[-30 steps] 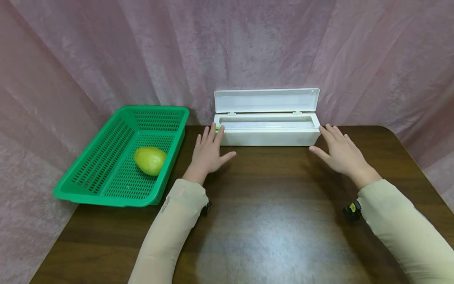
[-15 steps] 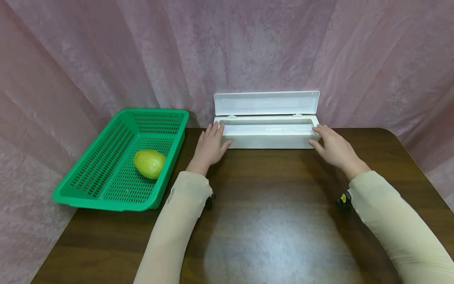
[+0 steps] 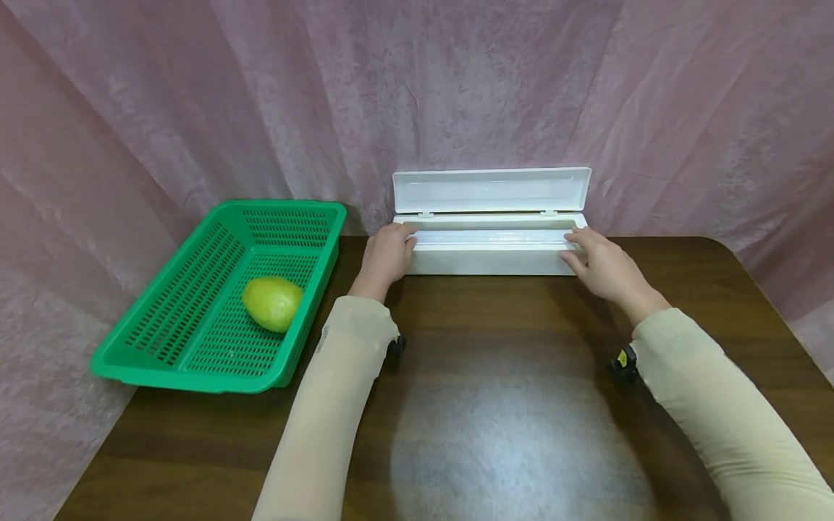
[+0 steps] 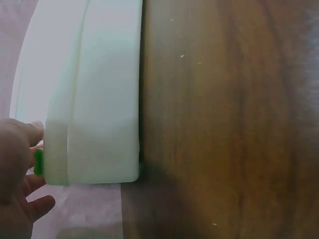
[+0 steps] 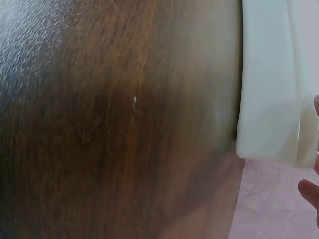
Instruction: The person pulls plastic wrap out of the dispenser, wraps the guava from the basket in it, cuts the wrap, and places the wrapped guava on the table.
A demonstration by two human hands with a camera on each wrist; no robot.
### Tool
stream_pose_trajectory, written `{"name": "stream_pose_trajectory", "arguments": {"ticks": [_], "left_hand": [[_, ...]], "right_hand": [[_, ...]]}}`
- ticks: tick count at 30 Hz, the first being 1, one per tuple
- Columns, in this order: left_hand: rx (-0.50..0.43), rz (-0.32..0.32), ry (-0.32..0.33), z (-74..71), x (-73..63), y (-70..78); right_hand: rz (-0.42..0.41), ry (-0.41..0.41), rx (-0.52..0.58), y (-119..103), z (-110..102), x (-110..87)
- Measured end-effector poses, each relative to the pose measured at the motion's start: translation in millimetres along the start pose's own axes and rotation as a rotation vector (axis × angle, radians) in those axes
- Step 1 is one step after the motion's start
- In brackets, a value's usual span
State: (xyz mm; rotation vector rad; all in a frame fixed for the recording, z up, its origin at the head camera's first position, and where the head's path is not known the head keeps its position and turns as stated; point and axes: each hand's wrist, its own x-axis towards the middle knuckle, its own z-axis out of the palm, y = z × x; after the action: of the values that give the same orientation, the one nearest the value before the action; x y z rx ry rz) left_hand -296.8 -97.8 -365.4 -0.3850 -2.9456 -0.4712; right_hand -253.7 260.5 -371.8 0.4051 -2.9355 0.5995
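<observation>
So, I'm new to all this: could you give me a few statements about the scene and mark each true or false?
1. The green basket holds a fruit. True.
2. A white box sits on the table. True.
3. The box is shut. False: its lid stands raised.
4. Both hands are inside the basket. False: the left hand is at the box's left end, the right hand at its right end.
5. A pink curtain hangs behind the table. True.
</observation>
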Motion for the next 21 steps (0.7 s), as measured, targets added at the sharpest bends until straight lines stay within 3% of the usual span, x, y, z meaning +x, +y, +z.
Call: {"name": "stream_pose_trajectory", "arguments": {"ticks": [13,21], "left_hand": [[0.078,-0.073,-0.148,-8.8,16.6,8.4],[0.109,-0.077,-0.109,-1.5,16.3,6.6]], "right_hand": [[0.017,0.015,0.06,-0.7,2.9,10.3],[0.025,-0.003,0.165,3.6,-7.0,19.0]]}}
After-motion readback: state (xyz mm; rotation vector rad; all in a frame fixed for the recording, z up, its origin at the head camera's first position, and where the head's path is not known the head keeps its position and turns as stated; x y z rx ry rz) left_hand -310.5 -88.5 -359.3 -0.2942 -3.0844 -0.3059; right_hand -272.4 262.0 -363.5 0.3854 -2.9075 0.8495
